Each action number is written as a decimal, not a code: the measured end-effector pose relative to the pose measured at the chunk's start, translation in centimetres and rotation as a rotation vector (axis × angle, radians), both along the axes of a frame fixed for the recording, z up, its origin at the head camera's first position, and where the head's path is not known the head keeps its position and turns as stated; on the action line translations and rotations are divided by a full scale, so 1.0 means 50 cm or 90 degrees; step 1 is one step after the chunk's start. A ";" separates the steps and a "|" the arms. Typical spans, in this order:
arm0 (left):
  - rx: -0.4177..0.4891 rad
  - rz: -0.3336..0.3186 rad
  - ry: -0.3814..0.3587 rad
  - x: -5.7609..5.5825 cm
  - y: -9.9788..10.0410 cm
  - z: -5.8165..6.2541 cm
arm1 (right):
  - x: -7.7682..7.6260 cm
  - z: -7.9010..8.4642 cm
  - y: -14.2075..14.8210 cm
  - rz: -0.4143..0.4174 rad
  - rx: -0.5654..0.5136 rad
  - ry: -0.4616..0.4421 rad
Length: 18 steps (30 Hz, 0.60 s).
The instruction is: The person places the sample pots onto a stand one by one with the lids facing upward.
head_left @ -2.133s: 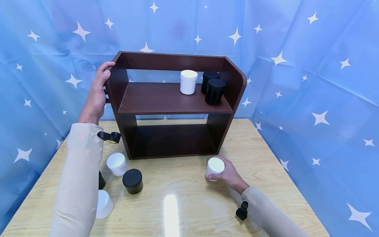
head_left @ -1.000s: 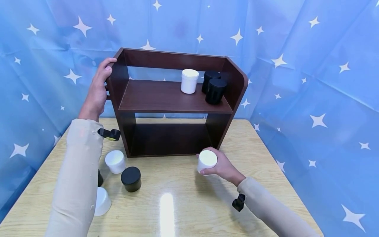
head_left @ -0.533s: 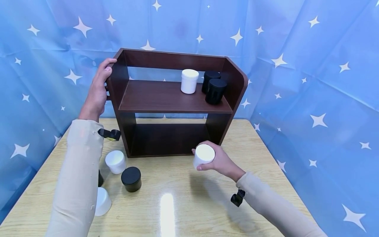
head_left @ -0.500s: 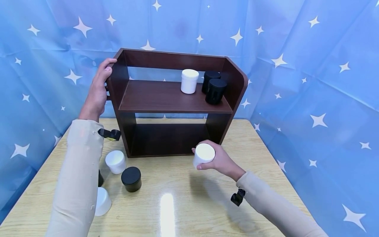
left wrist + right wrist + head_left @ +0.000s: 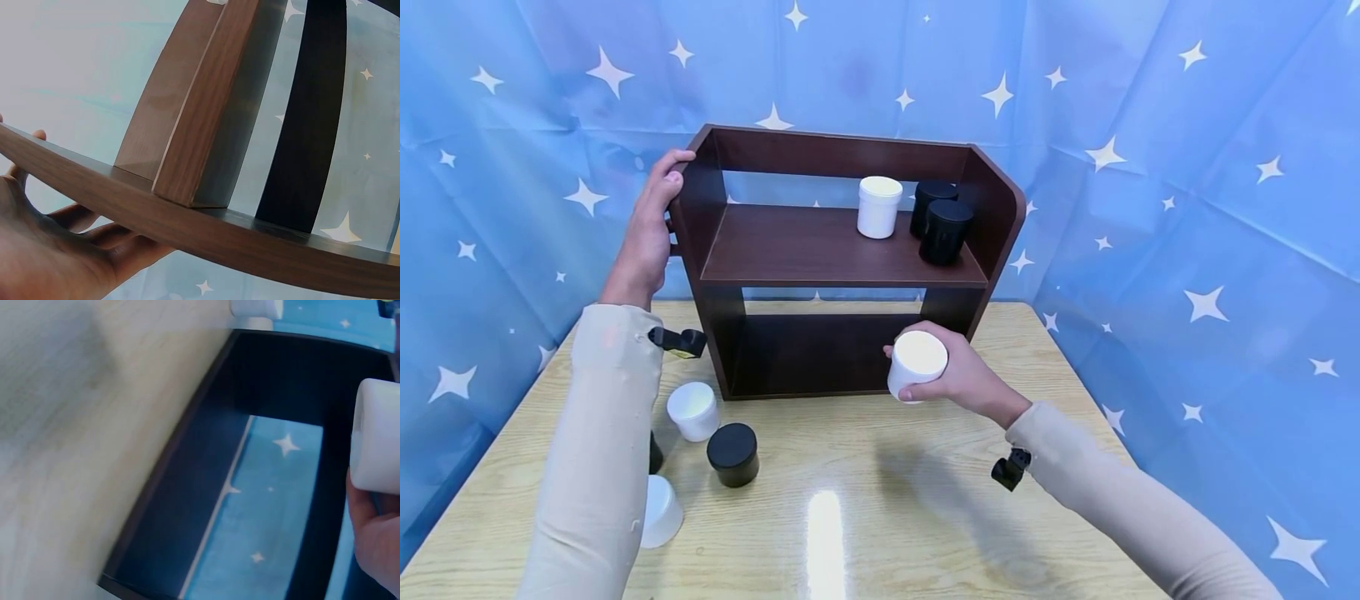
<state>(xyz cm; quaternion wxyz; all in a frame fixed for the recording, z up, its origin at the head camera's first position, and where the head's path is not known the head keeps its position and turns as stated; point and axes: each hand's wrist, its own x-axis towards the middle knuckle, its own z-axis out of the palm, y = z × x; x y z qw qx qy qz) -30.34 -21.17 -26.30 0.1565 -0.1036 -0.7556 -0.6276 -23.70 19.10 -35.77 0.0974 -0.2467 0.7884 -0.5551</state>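
Observation:
A dark brown two-tier wooden shelf (image 5: 790, 246) stands on the table. My left hand (image 5: 645, 229) grips the upper edge of its left side panel; in the left wrist view, fingers lie along the outside of that panel (image 5: 212, 234) and fingertips show over its edge. With my right hand (image 5: 973, 377) I hold a white lidded jar (image 5: 919, 357) upright above the table, in front of the shelf's lower right part. The right wrist view shows the same jar (image 5: 381, 437) at its right border. On the upper tier stand one white jar (image 5: 878, 208) and two black jars (image 5: 946, 232).
Left of the middle, near the left forearm, sit a white jar (image 5: 693, 411), a black jar (image 5: 733, 454) and another white jar (image 5: 661, 512). A further black jar (image 5: 655, 457) is mostly hidden by the sleeve. A blue star-patterned curtain (image 5: 1150, 208) surrounds the wooden table (image 5: 820, 433).
My right hand has lifted the white jar off the table, carrying it a little left, then up toward the shelf. The left hand keeps its place on the side panel.

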 end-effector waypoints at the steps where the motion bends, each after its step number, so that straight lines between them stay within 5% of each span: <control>1: 0.001 0.000 0.000 0.000 0.000 0.000 | -0.002 0.008 -0.001 0.001 -0.001 0.003; 18: 0.004 0.002 0.004 0.001 0.001 0.000 | -0.041 0.137 -0.041 -0.080 -0.013 0.070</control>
